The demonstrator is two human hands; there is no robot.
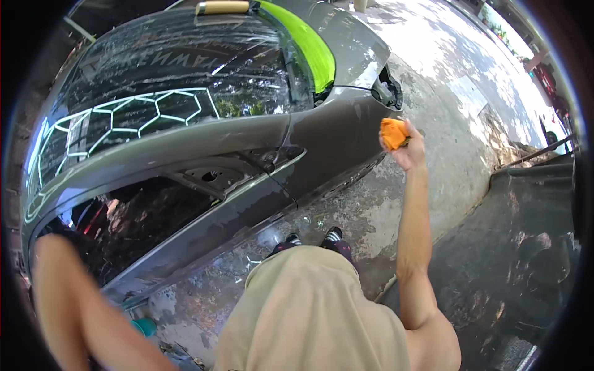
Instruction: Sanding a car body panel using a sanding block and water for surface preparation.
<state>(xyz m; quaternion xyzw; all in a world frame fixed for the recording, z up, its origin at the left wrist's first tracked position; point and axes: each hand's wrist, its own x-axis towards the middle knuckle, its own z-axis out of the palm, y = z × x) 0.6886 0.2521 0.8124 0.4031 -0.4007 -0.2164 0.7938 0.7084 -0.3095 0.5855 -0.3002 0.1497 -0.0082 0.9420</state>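
Observation:
My right hand (pixel 413 151) is closed round a bunched orange cloth (pixel 394 133). It is held out at the front corner of a grey car (pixel 337 133), beside the front fender; whether the cloth touches the panel I cannot tell. My left arm (pixel 68 290) is bent and blurred at the lower left, near the car's dark side window (pixel 142 216). The left hand itself lies outside the picture. The wet-looking windshield (pixel 185 68) carries streaks and bright hexagon reflections.
Bright green material (pixel 306 46) lies along the windshield's base, near a tan cylindrical thing (pixel 223 7). An open cavity (pixel 388 89) shows at the car's front corner. A dark sheet (pixel 495 260) spreads at the right. A teal container (pixel 145 326) stands low on the left.

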